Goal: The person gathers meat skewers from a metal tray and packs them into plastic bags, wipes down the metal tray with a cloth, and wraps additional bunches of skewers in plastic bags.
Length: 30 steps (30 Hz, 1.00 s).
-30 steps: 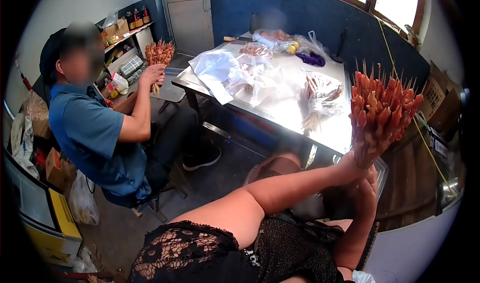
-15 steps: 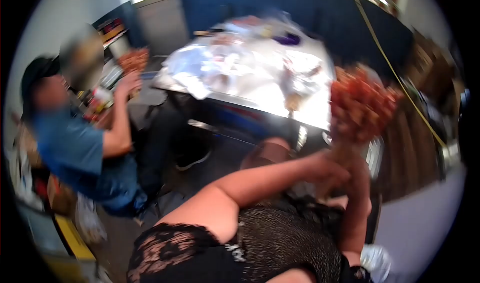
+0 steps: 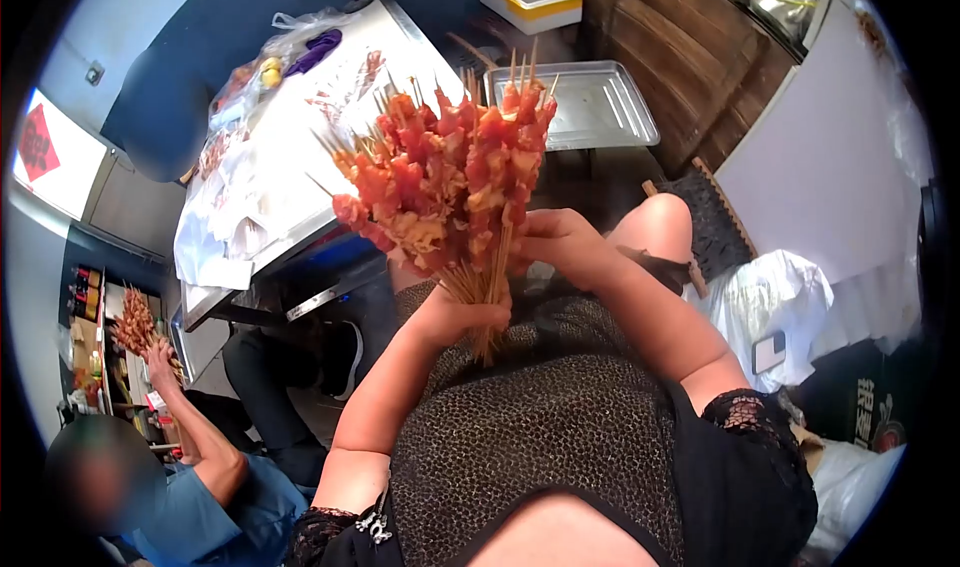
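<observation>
A fanned bundle of raw meat skewers (image 3: 450, 172) is held up in front of my lap, its meat ends upward and its bare wooden sticks gathered below. My left hand (image 3: 455, 315) is closed around the lower sticks. On the bundle's right side, my right hand (image 3: 565, 247) pinches sticks just under the meat, its fingertips partly hidden behind them. Thin pointed tips stick out above the pink-red pieces.
A metal-edged table (image 3: 300, 157) with plastic bags and meat stands ahead left. Beyond the bundle are a metal tray (image 3: 640, 117) and a white-and-yellow bin (image 3: 530, 12). At left, a seated person (image 3: 220, 507) holds another skewer bundle (image 3: 133, 322). A white bag (image 3: 780, 292) lies at right.
The view has swung to the right and down, and is sharper. The skewer bundle now sits at centre, nearer my body, and has fanned wider. The other person still holds a bundle.
</observation>
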Available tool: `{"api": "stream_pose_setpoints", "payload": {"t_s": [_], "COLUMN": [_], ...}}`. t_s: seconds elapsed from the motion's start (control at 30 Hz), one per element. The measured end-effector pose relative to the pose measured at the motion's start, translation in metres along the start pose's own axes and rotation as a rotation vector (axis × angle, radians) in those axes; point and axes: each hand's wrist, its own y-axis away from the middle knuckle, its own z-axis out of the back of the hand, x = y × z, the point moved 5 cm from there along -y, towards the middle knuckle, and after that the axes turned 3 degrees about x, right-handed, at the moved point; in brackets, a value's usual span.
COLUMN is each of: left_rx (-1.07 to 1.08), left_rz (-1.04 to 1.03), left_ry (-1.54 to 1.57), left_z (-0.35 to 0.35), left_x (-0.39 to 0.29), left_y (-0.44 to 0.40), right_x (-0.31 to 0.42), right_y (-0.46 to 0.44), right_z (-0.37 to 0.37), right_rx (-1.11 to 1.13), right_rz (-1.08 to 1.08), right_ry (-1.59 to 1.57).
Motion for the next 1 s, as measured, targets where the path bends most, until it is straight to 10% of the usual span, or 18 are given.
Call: {"api": "stream_pose_setpoints", "payload": {"t_s": [0.43, 0.83, 0.93, 1.0], "left_rx": [0.119, 0.061, -0.001, -0.110], "left_rz": [0.002, 0.002, -0.052, -0.092], "left_ry": [0.105, 0.010, 0.030, -0.079], "left_z": [0.002, 0.005, 0.001, 0.001], "left_x": [0.020, 0.019, 0.004, -0.004], "left_y": [0.014, 0.013, 0.002, -0.008], "right_x": [-0.012, 0.001, -0.008, -0.024], "right_y": [-0.001, 0.003, 0.005, -0.001], "right_z": [-0.016, -0.024, -0.015, -0.006], "right_rx": [0.078, 0.155, 0.050, 0.004], "right_rz": [-0.130, 0.128, 0.171, 0.057], "right_ry": [0.013, 0.666, 0.600, -0.177]}}
